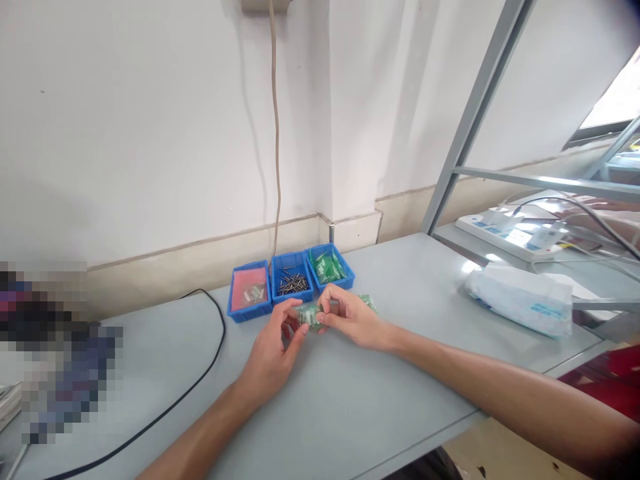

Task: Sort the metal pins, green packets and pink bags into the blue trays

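Observation:
Between my two hands is a small clear plastic packet (309, 315) with green printing and pale contents I cannot make out. My left hand (280, 340) pinches its left side between thumb and fingers. At its right side, my right hand (353, 317) grips it with thumb and forefinger. Another green-printed packet (369, 302) lies on the table just behind my right hand. Beyond my hands stand three blue bins: the left bin (250, 313) holds pink material and small pale pieces, the middle bin (276, 261) dark metal pins or screws, and the right bin (345, 252) green packets.
A grey table (320, 413) runs along the white wall. A black cable (210, 360) curves across its left part. At the right are a white-and-blue plastic package (520, 300) and a metal frame (467, 127). A blurred-out person (75, 380) is at the left edge.

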Motion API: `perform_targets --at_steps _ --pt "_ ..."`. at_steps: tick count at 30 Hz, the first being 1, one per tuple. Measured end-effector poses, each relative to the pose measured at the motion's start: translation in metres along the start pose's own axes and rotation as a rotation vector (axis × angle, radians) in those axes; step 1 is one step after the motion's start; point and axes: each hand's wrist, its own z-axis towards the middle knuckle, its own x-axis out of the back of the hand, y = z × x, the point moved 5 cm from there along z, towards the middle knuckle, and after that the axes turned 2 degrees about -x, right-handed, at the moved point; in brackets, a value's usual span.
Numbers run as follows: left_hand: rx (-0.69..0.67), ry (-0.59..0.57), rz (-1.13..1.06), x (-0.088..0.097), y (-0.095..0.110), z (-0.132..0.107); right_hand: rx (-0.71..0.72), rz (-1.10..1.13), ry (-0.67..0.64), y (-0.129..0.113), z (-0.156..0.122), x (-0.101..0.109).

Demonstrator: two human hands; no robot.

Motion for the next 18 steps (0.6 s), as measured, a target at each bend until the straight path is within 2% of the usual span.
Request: perform_targets --at_steps 5,11,18 --pt "-0.028 -0.017 0.035 -0.0008 0.0012 -0.0001 -0.031 -0.019 0.006 0.0019 0.0006 0.0020" --pt "-0.003 0.006 0.008 0.0017 -0.0007 0.0009 -0.023 -0.164 0.027 0.0080 0.0002 0.0039" --pt "-0.035 0.009 0.019 0.0024 0.0011 0.0014 -0.071 -0.278 0.034 0.0070 -0.0014 0.0041"
